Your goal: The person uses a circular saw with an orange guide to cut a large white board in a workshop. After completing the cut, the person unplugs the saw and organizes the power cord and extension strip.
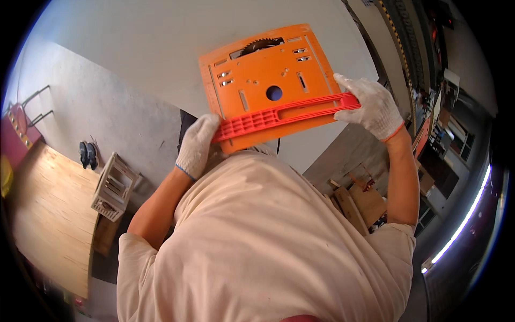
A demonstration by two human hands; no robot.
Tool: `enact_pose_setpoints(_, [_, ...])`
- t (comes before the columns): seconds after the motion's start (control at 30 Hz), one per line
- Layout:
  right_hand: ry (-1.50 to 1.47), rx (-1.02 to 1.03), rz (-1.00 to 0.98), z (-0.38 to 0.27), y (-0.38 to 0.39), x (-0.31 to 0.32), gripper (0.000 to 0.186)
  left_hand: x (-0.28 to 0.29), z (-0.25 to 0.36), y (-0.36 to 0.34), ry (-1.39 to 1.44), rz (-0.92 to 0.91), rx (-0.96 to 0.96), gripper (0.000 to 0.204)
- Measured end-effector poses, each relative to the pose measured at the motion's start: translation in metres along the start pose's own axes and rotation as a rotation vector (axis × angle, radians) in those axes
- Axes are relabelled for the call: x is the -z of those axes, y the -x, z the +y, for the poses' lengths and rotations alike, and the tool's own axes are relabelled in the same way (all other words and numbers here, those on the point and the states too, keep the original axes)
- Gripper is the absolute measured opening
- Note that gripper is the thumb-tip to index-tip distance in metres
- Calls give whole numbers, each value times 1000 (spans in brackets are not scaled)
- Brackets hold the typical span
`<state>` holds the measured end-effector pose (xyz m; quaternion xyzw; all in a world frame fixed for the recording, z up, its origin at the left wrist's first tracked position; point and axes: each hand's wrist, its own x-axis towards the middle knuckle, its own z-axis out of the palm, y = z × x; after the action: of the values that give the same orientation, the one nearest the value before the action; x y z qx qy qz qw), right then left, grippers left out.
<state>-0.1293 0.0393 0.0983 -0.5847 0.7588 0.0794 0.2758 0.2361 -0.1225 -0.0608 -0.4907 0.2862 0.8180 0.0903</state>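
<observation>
An orange saw-table plate [268, 75] with slots, a round hole and a dark circular blade [261, 45] showing at its far edge is held up in front of me. A red ribbed plastic rail [279, 114] lies across its near edge. My left hand [197, 146], in a white knit glove, grips the rail's left end and the plate's lower corner. The rail's right end is clasped by my right hand [371, 107], also gloved in white. My beige shirt [268, 241] fills the lower middle of the view.
A plywood sheet [51, 214] lies at the left, with a white plastic crate [113, 187] at its edge and a pair of dark shoes [88, 154] beyond. Wood offcuts [358, 201] are piled at the right. A pale wall [150, 48] stands behind the plate.
</observation>
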Motion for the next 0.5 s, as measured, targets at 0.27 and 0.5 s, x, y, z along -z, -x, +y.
enact_pose_setpoints(0.27, [-52,33,-120,34,-33,1,94,-15,14,25,12,-134,-141,62])
enact_pose_setpoints(0.5, [-42,165,-29,41,-33,-10,101,-10,0,26,-665,18,-509,128])
